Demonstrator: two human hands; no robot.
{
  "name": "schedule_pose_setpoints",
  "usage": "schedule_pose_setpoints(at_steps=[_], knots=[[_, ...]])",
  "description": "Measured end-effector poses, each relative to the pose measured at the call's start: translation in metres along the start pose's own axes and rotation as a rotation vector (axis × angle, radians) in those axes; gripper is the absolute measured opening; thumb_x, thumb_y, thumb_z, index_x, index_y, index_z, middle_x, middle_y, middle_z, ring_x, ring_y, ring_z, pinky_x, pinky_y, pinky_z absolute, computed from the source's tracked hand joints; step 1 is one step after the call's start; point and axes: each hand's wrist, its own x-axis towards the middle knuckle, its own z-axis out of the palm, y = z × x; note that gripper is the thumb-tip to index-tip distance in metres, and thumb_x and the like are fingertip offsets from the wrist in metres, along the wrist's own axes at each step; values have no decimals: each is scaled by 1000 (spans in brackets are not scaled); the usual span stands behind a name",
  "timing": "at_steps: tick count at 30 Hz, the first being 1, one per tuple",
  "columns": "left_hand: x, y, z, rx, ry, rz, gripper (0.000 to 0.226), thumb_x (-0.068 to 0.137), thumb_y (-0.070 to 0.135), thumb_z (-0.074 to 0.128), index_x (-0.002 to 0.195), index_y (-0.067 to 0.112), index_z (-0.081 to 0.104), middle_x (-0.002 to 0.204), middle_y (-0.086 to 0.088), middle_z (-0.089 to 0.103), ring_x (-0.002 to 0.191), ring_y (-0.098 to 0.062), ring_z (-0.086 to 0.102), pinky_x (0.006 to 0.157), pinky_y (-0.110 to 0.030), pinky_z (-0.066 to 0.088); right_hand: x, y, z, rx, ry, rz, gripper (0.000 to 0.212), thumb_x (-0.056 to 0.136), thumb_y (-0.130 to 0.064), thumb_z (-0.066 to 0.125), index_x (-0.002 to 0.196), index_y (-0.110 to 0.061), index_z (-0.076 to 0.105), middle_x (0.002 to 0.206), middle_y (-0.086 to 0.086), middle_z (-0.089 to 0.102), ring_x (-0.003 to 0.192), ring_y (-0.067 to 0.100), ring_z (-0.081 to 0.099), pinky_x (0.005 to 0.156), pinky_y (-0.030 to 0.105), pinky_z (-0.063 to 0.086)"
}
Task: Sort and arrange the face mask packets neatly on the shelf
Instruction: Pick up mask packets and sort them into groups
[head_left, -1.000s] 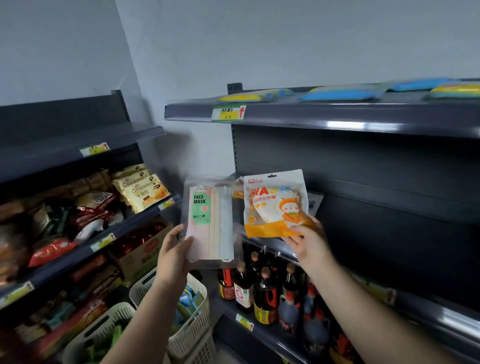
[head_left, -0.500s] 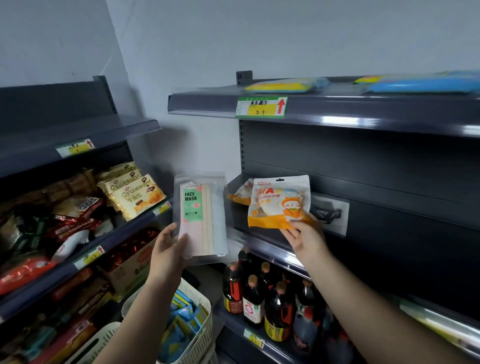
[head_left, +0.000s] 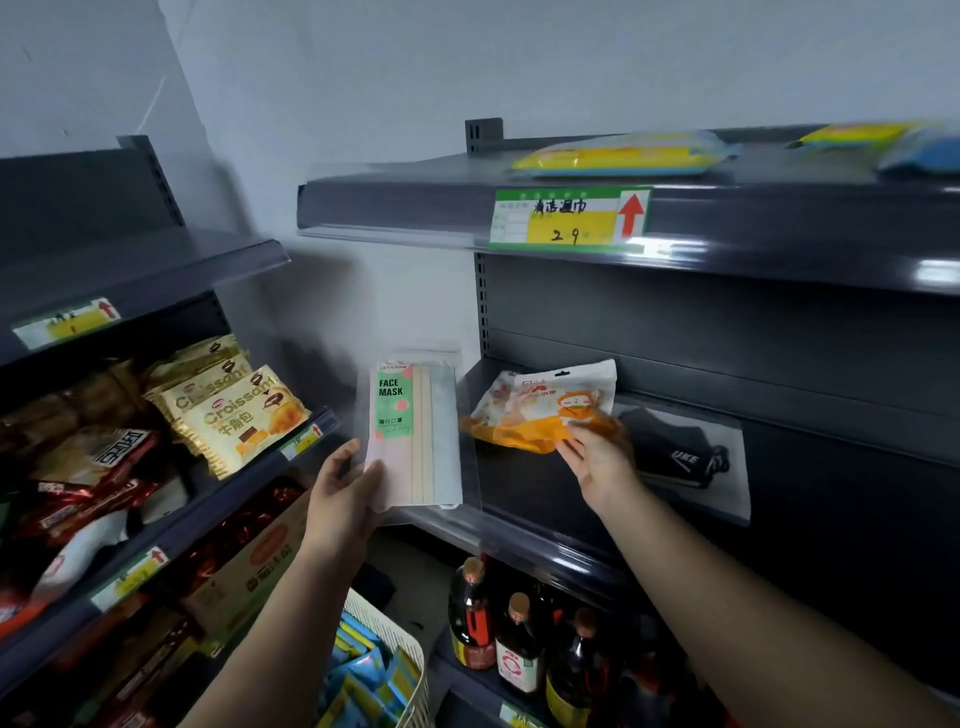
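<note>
L hand (head_left: 340, 499) fingers are pinching flat clear FACE MASK packet (head_left: 415, 434) upright; R hand (head_left: 597, 460) fingers are pressing crinkly orange packet (head_left: 545, 410) onto shelf (head_left: 519, 493).

shelf (head_left: 545, 499): dark glossy metal | face mask packet (head_left: 415, 434): clear shiny plastic | bottles (head_left: 514, 639): glossy

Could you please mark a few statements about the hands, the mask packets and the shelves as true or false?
1. The left hand holds the clear "FACE MASK" packet upright. True.
2. The right hand is empty. False: it grips the orange and white mask packet at the middle shelf.
3. A black mask packet lies right of the right hand. True.
4. The bottles stand on the top shelf. False: they stand below the middle shelf.
</note>
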Motion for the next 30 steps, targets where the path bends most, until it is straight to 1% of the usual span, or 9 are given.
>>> schedule_pose_setpoints(at_steps=[2,4,7,12,17,21,23,26,30], knots=[[12,2,-2,0,-31,-8,42,93,6,52,132,15,41,111,-15,61,94,-29,65,59,-31,60,8,5,3,-72,65,-43,41,82,9,60,118,-9,52,120,12,57,111,26,56,92,32,47],[26,4,-4,-23,-52,-39,43,92,8,53,132,18,41,115,-17,61,97,-32,65,68,-38,60,11,7,6,-397,142,-129,33,78,2,67,107,-10,56,118,12,60,109,30,58,82,31,45],[46,8,-5,-37,-77,-79,43,91,10,55,131,20,42,119,-21,61,102,-37,64,76,-45,55,11,6,9,-832,194,-226,38,75,-4,69,112,-2,60,112,16,64,103,31,62,73,26,40],[67,22,3,-8,-196,-93,40,92,10,53,130,18,42,117,-20,60,101,-34,64,67,-39,60,0,1,19,-1108,227,-315,47,78,-16,63,123,-10,55,120,12,60,112,30,56,83,27,44],[71,32,29,-46,-303,-136,28,96,3,43,120,18,46,108,-12,62,90,-26,63,53,-29,59,-34,5,33,-866,168,-485,32,84,-13,66,114,-6,58,110,4,62,105,19,60,83,18,46],[63,28,49,-39,-420,-200,27,95,0,40,113,19,48,111,-10,62,91,-25,62,51,-28,58,-63,9,44,-766,40,-355,37,80,-17,72,114,-11,58,116,5,62,108,20,60,96,34,50],[58,20,58,-42,-491,-199,29,93,-4,38,110,17,49,113,-11,60,90,-24,61,51,-27,57,-74,9,38,-772,11,-349,23,80,-8,71,99,-16,61,100,-2,65,92,11,62,80,16,51],[42,8,78,-9,-635,-228,34,90,-9,38,108,16,52,108,-7,60,92,-22,60,53,-30,59,-90,6,15,-764,139,-383,39,78,1,71,109,-15,53,93,-6,55,77,-1,54,63,4,45],[12,-7,106,166,-794,-189,39,91,-8,45,126,10,48,112,-8,61,89,-24,64,58,-36,61,-111,-14,-25,-827,298,-404,75,73,-5,78,136,-1,37,98,-4,56,92,15,55,81,29,50]])
